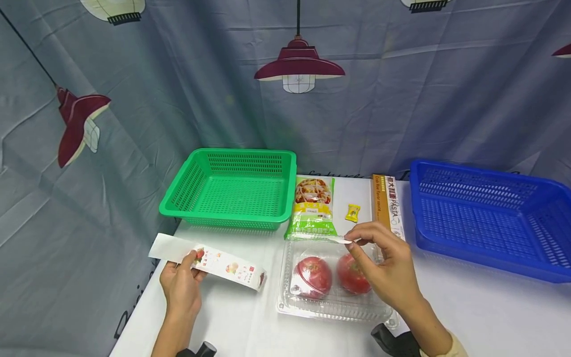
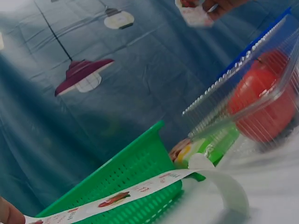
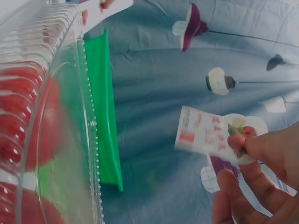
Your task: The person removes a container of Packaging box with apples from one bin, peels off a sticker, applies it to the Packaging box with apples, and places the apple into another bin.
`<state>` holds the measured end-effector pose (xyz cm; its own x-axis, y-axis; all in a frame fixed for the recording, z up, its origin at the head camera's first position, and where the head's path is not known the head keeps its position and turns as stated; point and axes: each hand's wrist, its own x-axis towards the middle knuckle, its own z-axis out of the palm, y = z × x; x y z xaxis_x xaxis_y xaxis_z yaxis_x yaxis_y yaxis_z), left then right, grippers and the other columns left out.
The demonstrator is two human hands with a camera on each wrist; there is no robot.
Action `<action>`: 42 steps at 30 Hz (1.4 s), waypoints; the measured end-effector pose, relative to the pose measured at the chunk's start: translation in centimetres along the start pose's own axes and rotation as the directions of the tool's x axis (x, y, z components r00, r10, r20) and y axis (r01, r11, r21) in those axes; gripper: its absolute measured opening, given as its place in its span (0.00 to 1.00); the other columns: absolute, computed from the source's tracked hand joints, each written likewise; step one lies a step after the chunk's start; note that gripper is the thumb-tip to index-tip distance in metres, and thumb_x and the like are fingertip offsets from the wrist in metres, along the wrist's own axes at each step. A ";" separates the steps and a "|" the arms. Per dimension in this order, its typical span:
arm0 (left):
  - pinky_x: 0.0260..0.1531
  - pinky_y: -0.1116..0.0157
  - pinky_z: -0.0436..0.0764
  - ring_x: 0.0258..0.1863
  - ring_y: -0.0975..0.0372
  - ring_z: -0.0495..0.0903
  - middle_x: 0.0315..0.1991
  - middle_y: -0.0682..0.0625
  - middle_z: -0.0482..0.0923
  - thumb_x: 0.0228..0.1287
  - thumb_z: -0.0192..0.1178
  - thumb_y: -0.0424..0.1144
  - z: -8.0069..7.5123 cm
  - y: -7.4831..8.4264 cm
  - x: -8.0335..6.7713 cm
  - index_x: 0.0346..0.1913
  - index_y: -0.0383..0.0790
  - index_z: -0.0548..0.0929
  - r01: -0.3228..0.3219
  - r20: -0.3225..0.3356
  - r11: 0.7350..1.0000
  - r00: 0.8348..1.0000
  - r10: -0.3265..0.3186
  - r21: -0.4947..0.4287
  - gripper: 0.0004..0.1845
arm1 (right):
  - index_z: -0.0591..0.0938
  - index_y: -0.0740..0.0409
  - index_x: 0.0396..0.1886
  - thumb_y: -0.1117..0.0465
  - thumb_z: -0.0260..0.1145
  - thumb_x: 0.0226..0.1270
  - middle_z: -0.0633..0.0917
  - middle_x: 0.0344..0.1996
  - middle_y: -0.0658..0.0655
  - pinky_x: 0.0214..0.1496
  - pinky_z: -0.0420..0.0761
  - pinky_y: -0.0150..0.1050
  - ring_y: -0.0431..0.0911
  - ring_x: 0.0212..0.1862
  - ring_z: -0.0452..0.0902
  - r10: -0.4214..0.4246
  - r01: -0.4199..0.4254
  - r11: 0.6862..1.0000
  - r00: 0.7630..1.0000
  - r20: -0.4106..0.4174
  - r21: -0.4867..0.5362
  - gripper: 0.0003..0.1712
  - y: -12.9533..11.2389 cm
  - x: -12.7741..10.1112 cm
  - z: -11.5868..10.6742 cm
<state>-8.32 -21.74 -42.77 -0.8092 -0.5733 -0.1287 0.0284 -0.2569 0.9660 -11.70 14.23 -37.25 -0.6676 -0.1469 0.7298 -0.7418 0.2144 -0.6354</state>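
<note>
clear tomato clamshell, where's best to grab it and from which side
Probably the front rim flange of the clear clamshell, coming from the near side: that edge is flat, thin and free. The two tomatoes bulge the lid, the right hand covers the far edge, and the noodle packet crowds the back.

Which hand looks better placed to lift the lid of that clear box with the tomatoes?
Probably the right hand: it hovers over the clear box, pinching a small label piece. The left hand is off to the side, holding the label strip.

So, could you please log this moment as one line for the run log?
left hand: holds label strip | right hand: pinches label piece | under it: clear tomato box | green basket, blue basket: behind
</note>
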 end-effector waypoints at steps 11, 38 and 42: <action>0.49 0.60 0.79 0.60 0.50 0.72 0.59 0.39 0.64 0.76 0.41 0.33 -1.6 -2.4 1.1 0.72 0.32 0.56 0.124 -0.030 0.988 0.992 -0.122 0.093 0.25 | 0.84 0.65 0.44 0.80 0.67 0.59 0.85 0.34 0.58 0.33 0.83 0.35 0.46 0.35 0.84 0.275 -0.287 0.954 0.952 0.131 0.086 0.14 0.5 0.0 -0.7; 0.58 0.46 0.59 0.68 0.44 0.47 0.68 0.37 0.47 0.67 0.50 0.30 0.8 -1.1 -1.6 0.70 0.37 0.58 -0.039 0.141 0.878 0.989 -0.032 0.476 0.29 | 0.82 0.66 0.46 0.73 0.71 0.59 0.84 0.30 0.60 0.19 0.81 0.45 0.50 0.24 0.82 0.614 -0.624 0.781 0.761 0.210 -0.021 0.15 3.2 -1.5 -0.2; 0.53 0.53 0.65 0.62 0.47 0.60 0.63 0.41 0.62 0.67 0.51 0.27 2.5 -1.3 -2.6 0.62 0.33 0.68 -0.119 0.283 0.888 0.959 -0.014 0.445 0.20 | 0.81 0.68 0.46 0.74 0.71 0.58 0.85 0.29 0.60 0.21 0.82 0.46 0.50 0.24 0.83 0.641 -0.649 0.760 0.741 0.201 -0.032 0.15 3.3 -1.6 -0.1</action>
<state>-7.69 -17.97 -43.13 -0.9426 -0.3259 -0.0730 -0.1398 0.1863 0.9725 -13.02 15.27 -40.50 -0.9827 -0.1656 0.0830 -0.1289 0.2895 -0.9485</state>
